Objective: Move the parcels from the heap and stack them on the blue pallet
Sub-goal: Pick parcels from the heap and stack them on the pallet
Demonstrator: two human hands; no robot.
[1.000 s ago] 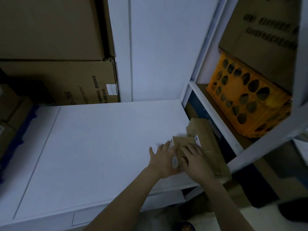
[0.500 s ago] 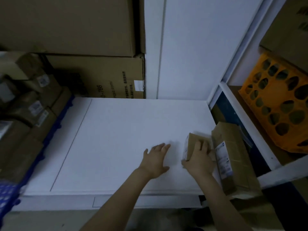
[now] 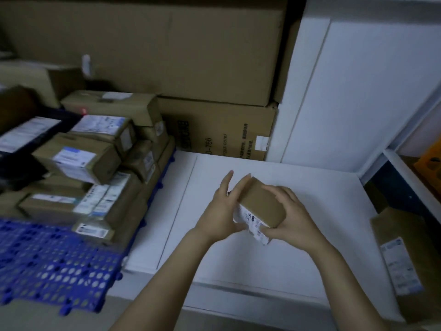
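1. Small parcel (image 3: 261,204): a brown box with a white label on its near-lower face. It is held tilted in the air over the white platform (image 3: 286,263) and touches nothing but the hands.
2. Right hand (image 3: 294,219): fingers curl over the top and the thumb sits at the near corner. It grips the small parcel and probably takes most of the weight.
3. Left hand (image 3: 220,212): fingers lie almost straight along the left edge and the thumb hooks under the label side. It steadies the box, and the two-handed hold likely serves to turn or aim it.
4. Blue pallet (image 3: 47,266): to the left, just beside the platform, with its near grid bare. That bare part is probably the next drop spot.
5. Stacked parcels (image 3: 95,163): piled in layers on the far part of the pallet, labels mostly up. The top ones sit askew, so the new box needs a flat seat.
6. Leftover parcel (image 3: 401,259): lies at the right edge of the platform, well apart from the hands and not yet moved.
7. Large cartons (image 3: 167,56): stand stacked behind the pallet.
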